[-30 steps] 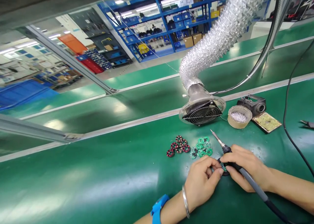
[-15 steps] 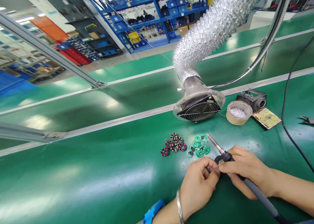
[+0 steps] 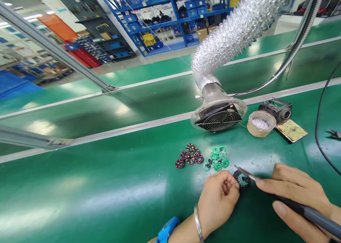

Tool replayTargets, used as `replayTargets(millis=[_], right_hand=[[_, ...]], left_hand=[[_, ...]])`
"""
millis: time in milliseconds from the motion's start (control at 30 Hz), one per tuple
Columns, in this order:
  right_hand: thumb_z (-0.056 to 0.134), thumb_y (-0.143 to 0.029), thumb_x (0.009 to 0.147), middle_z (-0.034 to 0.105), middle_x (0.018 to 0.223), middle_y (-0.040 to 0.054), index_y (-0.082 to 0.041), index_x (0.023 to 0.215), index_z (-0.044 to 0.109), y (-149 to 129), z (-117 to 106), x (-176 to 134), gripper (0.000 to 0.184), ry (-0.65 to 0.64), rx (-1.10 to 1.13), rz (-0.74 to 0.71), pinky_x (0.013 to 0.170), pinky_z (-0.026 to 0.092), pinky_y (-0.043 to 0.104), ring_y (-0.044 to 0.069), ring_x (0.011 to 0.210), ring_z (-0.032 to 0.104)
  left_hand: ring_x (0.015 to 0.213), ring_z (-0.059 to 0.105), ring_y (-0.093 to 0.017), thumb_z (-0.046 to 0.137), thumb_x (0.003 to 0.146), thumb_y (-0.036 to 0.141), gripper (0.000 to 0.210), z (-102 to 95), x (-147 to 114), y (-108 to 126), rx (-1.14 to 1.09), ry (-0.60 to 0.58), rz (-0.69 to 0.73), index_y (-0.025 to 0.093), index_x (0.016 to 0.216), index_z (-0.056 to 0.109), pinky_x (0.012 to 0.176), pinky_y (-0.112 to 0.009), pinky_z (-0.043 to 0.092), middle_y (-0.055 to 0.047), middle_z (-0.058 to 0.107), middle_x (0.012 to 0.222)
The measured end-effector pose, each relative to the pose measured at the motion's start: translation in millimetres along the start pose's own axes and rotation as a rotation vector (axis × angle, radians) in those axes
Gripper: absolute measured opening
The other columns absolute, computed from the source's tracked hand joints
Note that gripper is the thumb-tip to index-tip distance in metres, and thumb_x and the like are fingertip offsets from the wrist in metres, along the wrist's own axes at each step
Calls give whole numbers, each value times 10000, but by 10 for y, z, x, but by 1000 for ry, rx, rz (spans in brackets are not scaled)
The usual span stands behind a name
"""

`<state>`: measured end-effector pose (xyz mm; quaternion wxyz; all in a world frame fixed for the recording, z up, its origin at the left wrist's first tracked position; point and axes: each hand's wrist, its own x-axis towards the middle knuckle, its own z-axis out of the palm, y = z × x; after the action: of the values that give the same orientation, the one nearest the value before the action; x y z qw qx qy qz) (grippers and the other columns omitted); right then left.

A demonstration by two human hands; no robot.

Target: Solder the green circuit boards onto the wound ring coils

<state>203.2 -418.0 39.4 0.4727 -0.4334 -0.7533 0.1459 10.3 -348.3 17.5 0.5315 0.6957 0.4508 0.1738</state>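
Observation:
My left hand is closed, its thumb and fingertips at the left edge of a black round part. On that part sits a small green circuit board with a dark piece in its middle. My right hand grips a soldering iron, its metal tip pointing left above the part's upper edge. Whether the tip touches anything I cannot tell. Beyond my left hand lie several loose green circuit boards and, left of them, several small wound coil rings in black, red and copper colours.
A fume extractor hood on a silver flexible duct hangs over the green bench. A round tub of silvery shavings, a black iron stand and a yellow sponge tray stand right. Pliers lie at the edge.
My right hand has moved right, away from my left, with its fingers shifted along the soldering iron. The iron's tip has come down nearer the part, and the green board now shows.

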Motion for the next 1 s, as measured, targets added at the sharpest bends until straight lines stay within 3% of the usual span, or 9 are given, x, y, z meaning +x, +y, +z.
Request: replayTargets(millis=[67, 200, 300, 467, 1000], right_hand=[[465, -136, 827, 498, 604, 13, -180, 1120, 577, -33, -28, -12, 317, 19, 36, 22, 468, 357, 321, 170, 499, 483], [472, -121, 810, 479, 582, -4, -207, 996, 562, -43, -44, 3, 224, -80, 84, 105, 468, 347, 306, 162, 488, 480], [441, -147, 832, 507, 600, 5, -213, 945, 566, -26, -29, 7, 181, 4, 108, 155, 476, 336, 310, 159, 488, 465], [451, -135, 817, 490, 594, -6, -205, 924, 562, 18, -50, 14, 169, -124, 96, 146, 477, 347, 295, 149, 489, 484], [461, -137, 793, 514, 602, 0, -208, 909, 573, 35, -30, 0, 176, -93, 121, 171, 467, 335, 303, 153, 475, 479]], left_hand=[[411, 435, -79, 495, 779, 155, 153, 0, 0, 12, -2, 5, -1, 180, 630, 520, 429, -184, 321, 51, 483, 463], [417, 432, -79, 482, 758, 128, 141, 9, 4, 12, -5, 16, -6, 177, 636, 532, 441, -187, 322, 50, 484, 474], [430, 417, -79, 486, 765, 140, 143, 19, 5, -3, -8, 23, -1, 174, 635, 533, 449, -189, 323, 50, 470, 480], [441, 390, -76, 496, 752, 128, 136, 24, 8, -13, -9, 34, 7, 172, 628, 532, 452, -186, 311, 53, 450, 487], [450, 403, -82, 509, 749, 130, 137, 17, 21, -14, 4, 24, -6, 176, 621, 530, 449, -187, 312, 45, 461, 502]])
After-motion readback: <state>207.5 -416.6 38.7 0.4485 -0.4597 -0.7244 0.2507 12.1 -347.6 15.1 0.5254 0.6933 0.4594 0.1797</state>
